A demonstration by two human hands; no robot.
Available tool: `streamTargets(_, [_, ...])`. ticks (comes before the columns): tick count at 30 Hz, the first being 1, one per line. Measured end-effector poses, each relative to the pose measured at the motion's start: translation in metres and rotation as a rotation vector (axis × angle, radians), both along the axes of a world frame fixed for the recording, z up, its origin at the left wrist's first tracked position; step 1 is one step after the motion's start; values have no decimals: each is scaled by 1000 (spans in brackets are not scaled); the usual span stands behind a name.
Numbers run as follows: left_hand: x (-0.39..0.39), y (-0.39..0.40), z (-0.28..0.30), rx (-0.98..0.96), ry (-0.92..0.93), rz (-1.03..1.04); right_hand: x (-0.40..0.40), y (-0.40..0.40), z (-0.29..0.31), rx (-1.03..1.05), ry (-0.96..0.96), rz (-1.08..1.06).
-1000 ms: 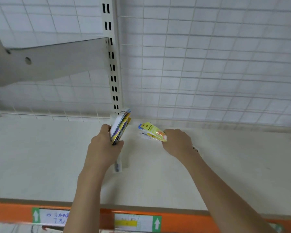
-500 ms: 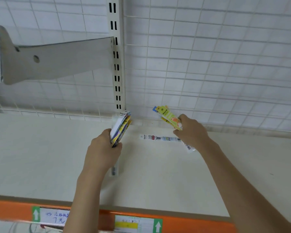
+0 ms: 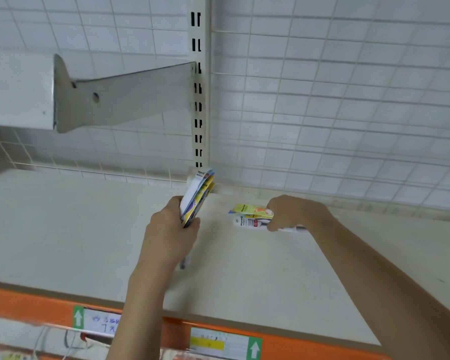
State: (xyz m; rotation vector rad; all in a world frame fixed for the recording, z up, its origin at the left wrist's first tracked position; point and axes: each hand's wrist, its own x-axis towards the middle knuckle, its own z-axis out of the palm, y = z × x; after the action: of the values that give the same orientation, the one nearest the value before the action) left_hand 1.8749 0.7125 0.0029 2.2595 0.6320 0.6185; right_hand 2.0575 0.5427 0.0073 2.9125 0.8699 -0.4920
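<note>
Left hand [image 3: 170, 235] clasps a packet stack [image 3: 196, 197] at the upright's [image 3: 199, 100] foot. Right hand [image 3: 294, 214], right of the upright, pinches the yellow packet [image 3: 252, 209] onto the white packet [image 3: 246, 222]. A loose pinch could let either slip.

The right hand [image 3: 296, 213] hides the 3 o'clock ends of the yellow-green card packet [image 3: 252, 210] and white printed packet [image 3: 246, 222]. The left hand [image 3: 170, 236] covers the colourful flat-packet stack's [image 3: 198, 194] 6 o'clock end.

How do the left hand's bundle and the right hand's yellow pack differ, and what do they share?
The bundle is several packs fanned together; the yellow pack is single. The bundle stands tilted up; the yellow pack lies nearly flat, low over a white pack. Both are flat packs, gripped by the left hand and the right hand.
</note>
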Motion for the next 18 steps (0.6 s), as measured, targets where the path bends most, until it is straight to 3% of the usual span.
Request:
streamTargets(3, [1,-3,0,17,6,-4,-5,-8,7,-50,10,17])
streamTargets(6, [3,-11,5,-85,-80,-56,-10,-21,8,110,-12,6])
streamTargets(10, [11,-37,23,-253,-258,-154,-23,-45,24,563,-105,-108])
streamTargets(15, [24,-87,28,-340,-529,-232,-48,-72,25,1335,-214,-329])
streamTargets(18, [31,-108,9,-411,-578,-199,-50,-86,4,1521,-247,-499])
